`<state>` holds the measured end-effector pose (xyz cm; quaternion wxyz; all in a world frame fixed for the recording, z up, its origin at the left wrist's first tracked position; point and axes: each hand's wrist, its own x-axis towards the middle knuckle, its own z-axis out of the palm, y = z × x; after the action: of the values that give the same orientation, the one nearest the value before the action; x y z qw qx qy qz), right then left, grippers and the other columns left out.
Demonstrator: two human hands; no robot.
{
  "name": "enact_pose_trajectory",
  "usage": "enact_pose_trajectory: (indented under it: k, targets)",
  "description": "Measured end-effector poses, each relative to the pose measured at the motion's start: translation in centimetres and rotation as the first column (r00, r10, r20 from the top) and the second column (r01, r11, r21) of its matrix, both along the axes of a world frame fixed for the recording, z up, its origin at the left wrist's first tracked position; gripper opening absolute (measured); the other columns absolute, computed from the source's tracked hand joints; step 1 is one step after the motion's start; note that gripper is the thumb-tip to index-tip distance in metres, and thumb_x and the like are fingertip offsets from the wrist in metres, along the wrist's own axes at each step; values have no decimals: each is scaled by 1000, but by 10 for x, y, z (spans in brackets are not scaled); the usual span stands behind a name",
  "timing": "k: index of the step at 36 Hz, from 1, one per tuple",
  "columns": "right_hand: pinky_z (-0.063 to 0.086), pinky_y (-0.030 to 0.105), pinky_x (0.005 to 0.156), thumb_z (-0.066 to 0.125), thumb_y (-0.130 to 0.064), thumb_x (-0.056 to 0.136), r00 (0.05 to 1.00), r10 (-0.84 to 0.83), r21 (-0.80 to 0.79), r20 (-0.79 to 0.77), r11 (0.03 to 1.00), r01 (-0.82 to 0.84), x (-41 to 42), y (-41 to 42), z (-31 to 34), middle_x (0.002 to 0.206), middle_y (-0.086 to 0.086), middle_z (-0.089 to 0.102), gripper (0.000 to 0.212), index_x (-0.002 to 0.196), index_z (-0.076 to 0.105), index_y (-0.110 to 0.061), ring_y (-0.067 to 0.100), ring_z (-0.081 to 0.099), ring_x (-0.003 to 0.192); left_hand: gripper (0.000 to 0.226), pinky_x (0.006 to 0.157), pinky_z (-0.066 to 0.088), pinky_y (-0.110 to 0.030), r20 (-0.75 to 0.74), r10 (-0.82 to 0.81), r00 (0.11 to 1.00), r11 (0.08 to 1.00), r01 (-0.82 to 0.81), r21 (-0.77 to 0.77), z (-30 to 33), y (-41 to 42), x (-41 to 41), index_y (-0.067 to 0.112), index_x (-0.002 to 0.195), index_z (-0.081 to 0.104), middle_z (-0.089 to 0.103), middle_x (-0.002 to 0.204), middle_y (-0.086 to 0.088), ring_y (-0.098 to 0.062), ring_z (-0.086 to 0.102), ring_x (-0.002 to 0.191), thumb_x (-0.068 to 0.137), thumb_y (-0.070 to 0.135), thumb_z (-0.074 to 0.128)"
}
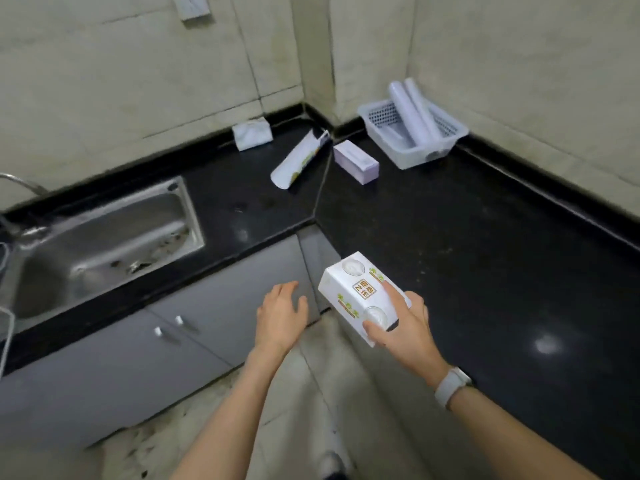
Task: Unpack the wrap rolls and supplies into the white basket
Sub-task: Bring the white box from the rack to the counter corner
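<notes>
A: Right hand (401, 323) has the white carton (360, 296), gripped from beneath and behind, thumb on its near end, a finger laid along the top face. It's held in the air by the corner of the black counter (467, 244).

B: And the left hand (282, 315)?

A: Empty. Fingers spread and loosely open, palm down, just beside the carton but not touching it, out in front of the grey cabinet doors (194, 327).

B: I can see a white watch band (452, 386) on the right wrist. Where's the basket?

A: The white basket (450, 138) sits far back in the counter's corner, close to the tiled wall. Two pale wrap rolls (414, 109) stand slanted in it, their top ends sticking out above the rim.

B: Anything else on the counter?

A: A lilac box (356, 161) lies just in front and left of the basket. Left of that, an opened long white carton (299, 159), flap up, lying at an angle. Further back against the wall, a small white packet (252, 134), too blurred to make out.

B: And the steel sink (104, 237) off to the left, with bits of debris in its basin.
</notes>
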<state>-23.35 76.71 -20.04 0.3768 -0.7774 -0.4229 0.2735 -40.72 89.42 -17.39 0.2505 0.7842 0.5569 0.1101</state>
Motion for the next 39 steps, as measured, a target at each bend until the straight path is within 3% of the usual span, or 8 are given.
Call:
enact_pose_trajectory:
  k: [10, 19, 24, 30, 39]
  targets:
    - [27, 26, 97, 65, -42, 74, 993, 81, 23, 80, 996, -83, -26, 183, 30, 126, -5, 24, 78, 139, 22, -38, 16, 23, 118, 41, 102, 37, -45, 73, 89, 993, 996, -91, 23, 18, 175, -50, 14, 132, 46, 49, 135, -8, -27, 45, 123, 92, 26, 47]
    - [26, 27, 95, 66, -42, 73, 987, 39, 71, 154, 996, -50, 31, 349, 32, 126, -2, 27, 80, 140, 23, -35, 19, 26, 118, 42, 100, 37, -47, 66, 57, 996, 996, -61, 65, 7, 332, -2, 16, 132, 45, 46, 138, -7, -28, 43, 124, 92, 29, 47]
    - [28, 30, 95, 66, -42, 71, 976, 12, 123, 215, 992, -39, 81, 454, 36, 116, 0, 31, 79, 139, 27, -32, 19, 30, 113, 45, 100, 37, -46, -13, 33, 999, 999, -33, -5, 1, 429, 45, 17, 136, 40, 40, 142, -7, -28, 40, 126, 93, 32, 45]
    - [31, 41, 100, 67, -43, 73, 942, 11, 28, 335, 999, -21, 133, 570, 39, 129, 16, 31, 79, 140, 27, -26, 33, 29, 118, 48, 104, 35, -49, -102, -33, 994, 996, 24, -90, -9, 521, 92, 17, 139, 35, 35, 145, -8, -29, 36, 129, 94, 33, 44]
    - [35, 45, 97, 63, -44, 75, 871, 90, -159, 483, 987, -14, 187, 717, 24, 130, 20, 29, 78, 140, 26, -22, 39, 26, 121, 55, 112, 23, -55, -224, -209, 952, 961, 157, -228, -56, 619, 147, 23, 144, 23, 14, 156, -7, -29, 11, 143, 94, 34, 43]
